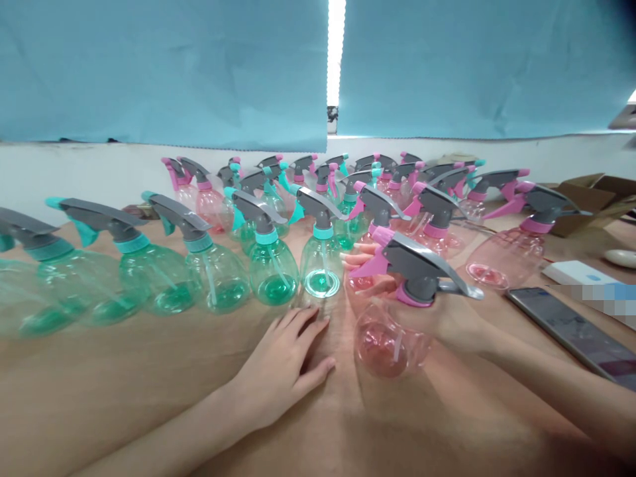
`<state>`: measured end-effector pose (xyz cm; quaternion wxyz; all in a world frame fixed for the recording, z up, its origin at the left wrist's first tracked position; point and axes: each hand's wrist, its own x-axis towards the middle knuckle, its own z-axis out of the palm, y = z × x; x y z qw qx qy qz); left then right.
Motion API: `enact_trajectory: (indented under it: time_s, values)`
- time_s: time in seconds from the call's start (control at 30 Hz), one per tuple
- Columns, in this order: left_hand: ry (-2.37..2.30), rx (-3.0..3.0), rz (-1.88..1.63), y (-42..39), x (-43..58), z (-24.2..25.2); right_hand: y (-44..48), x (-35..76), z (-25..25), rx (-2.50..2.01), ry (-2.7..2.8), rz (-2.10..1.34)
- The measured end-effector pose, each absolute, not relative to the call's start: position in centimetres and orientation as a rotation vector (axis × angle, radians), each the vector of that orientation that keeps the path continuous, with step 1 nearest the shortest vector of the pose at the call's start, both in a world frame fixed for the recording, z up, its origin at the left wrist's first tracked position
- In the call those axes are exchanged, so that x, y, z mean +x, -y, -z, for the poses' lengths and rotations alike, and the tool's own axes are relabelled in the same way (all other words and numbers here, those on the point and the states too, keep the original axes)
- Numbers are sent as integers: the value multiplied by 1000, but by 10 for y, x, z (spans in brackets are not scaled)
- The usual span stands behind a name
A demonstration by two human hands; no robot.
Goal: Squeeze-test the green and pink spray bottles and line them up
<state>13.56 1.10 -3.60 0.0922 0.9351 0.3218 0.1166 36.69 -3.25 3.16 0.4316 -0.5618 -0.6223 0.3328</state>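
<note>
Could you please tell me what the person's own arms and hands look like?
The left hand and right hand are ungloved, with slim fingers; longish nails show on the right. Both forearms are bare where visible: no sleeve, watch or bracelet in view. I see no rings.

Workshop-like room, exact kind unclear: many translucent green and pink plastic spray bottles (pixel 322 262) are standing in rows on a brown wood-toned table (pixel 173 391), an open brown cardboard box (pixel 586 224) sitting nearby.
</note>
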Motion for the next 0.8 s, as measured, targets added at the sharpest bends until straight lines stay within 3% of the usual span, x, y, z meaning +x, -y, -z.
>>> enact_trajectory:
  time_s: [0.8]
  values:
    - [-946,2794,-331,-11,136,36,30,372,-29,-1486,1618,-758]
